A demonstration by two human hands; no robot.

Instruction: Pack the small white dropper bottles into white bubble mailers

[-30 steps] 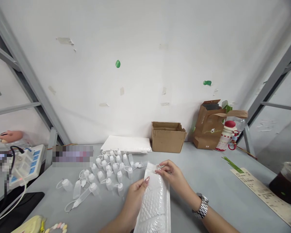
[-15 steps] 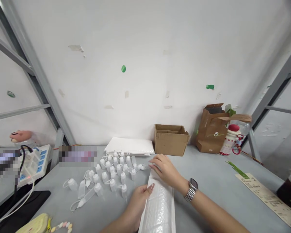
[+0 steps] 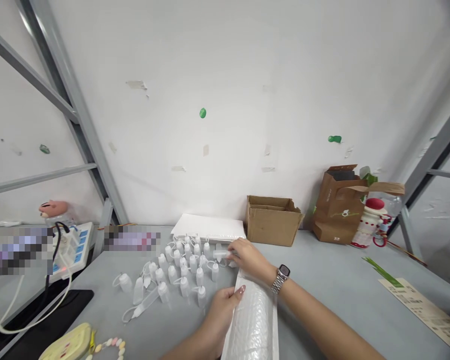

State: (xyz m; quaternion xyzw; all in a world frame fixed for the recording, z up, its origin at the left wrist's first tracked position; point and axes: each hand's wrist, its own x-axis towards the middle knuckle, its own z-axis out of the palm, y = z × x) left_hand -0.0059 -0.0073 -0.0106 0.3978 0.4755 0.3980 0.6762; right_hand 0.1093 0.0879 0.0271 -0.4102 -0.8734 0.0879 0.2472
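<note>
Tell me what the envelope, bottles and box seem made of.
Envelope: probably glossy plastic film over bubbles, given the bumpy shine. Bottles: likely frosted plastic; they look cloudy and translucent. Box: matte brown cardboard, judging by its ragged top edge.

The box [image 3: 273, 227] is matt brown cardboard. In front of it, the padded mailer [image 3: 252, 325] is glossy, dimpled white plastic; to its front left, the small bottles [image 3: 184, 288] are smooth, translucent plastic. Right of it, the bag [image 3: 337, 222] is matt brown paper. Beneath it, the tabletop [image 3: 330, 285] looks smooth and dull.
</note>
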